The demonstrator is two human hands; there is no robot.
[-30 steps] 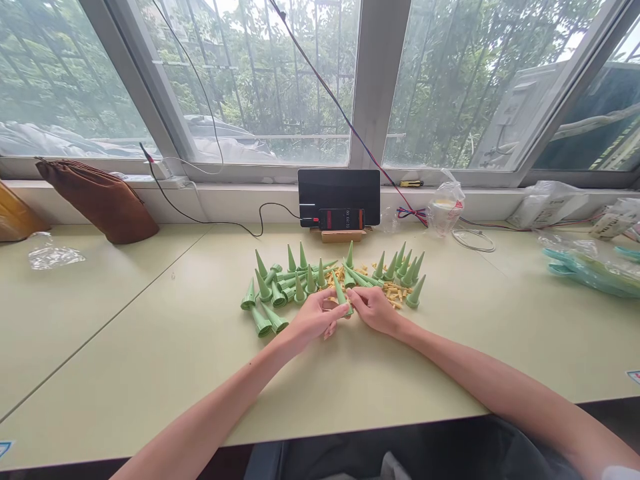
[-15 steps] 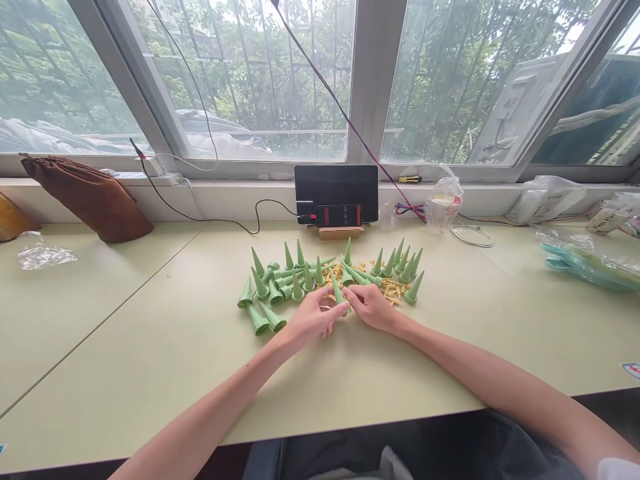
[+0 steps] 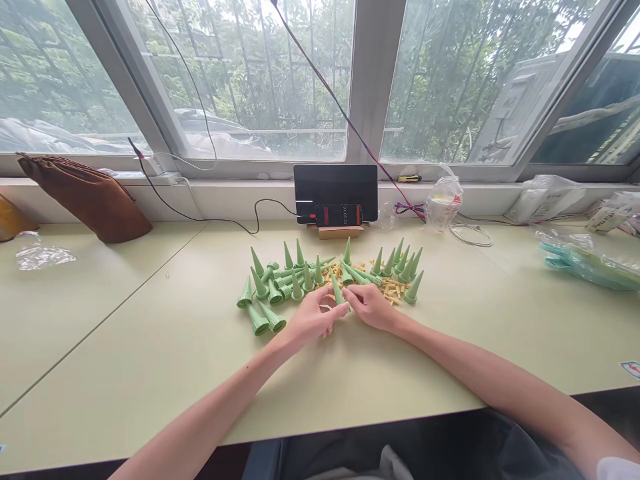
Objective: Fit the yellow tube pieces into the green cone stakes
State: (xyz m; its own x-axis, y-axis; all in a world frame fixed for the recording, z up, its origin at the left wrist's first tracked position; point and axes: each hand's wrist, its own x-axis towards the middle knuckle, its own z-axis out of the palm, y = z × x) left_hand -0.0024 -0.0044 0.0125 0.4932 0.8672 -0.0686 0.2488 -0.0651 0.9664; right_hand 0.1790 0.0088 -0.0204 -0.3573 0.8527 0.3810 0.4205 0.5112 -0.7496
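A heap of green plastic cones [image 3: 280, 283] and small yellow pieces [image 3: 393, 288] lies on the pale green table [image 3: 150, 347]. My left hand [image 3: 310, 319] and my right hand [image 3: 371, 307] meet in front of the heap. Both pinch one green cone [image 3: 339, 292], whose tip points up and away from me. The left fingers grip its wide end from the left, and the right fingers close on it from the right. Several cones stand upright at the heap's right [image 3: 407, 267], while others lie on their sides at the left.
A black tablet [image 3: 335, 190] and a phone [image 3: 339, 215] on a wooden stand sit behind the heap. A brown pouch [image 3: 87, 197] lies far left, plastic bags [image 3: 445, 200] and teal items [image 3: 585, 267] at right. Cables run along the windowsill.
My hands and the cone have barely moved; the view shifted slightly between the earliest frame and now.
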